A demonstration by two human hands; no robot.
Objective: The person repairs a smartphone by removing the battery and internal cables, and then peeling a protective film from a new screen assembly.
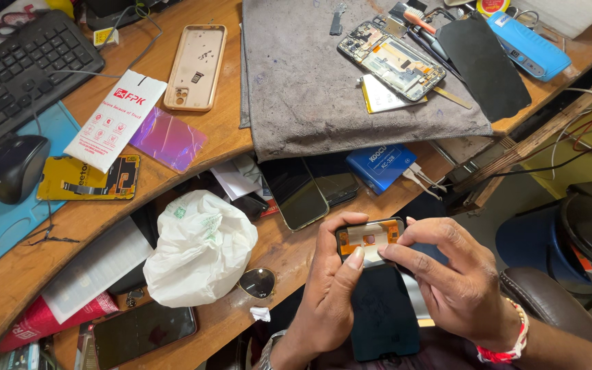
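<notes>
Both hands hold a phone display panel point(371, 241), its back with orange film facing up, low in the head view above my lap. My left hand point(330, 288) grips its left edge, thumb pressed on the back. My right hand point(450, 274) grips the right edge, with the fingers on the panel's top rim. The dark lower part of the panel point(381, 315) hangs down between my wrists. An opened phone body point(392, 58) with bare circuitry lies on a grey mat point(310, 89) on the desk above.
On the wooden desk point(227, 130) lie a beige phone case point(195, 67), a white packet point(114, 120), a purple film point(167, 139), a mouse point(15, 168) and keyboard point(18, 72). The lower shelf holds a white plastic bag point(200, 250), phones point(296, 192) and a blue box point(381, 166).
</notes>
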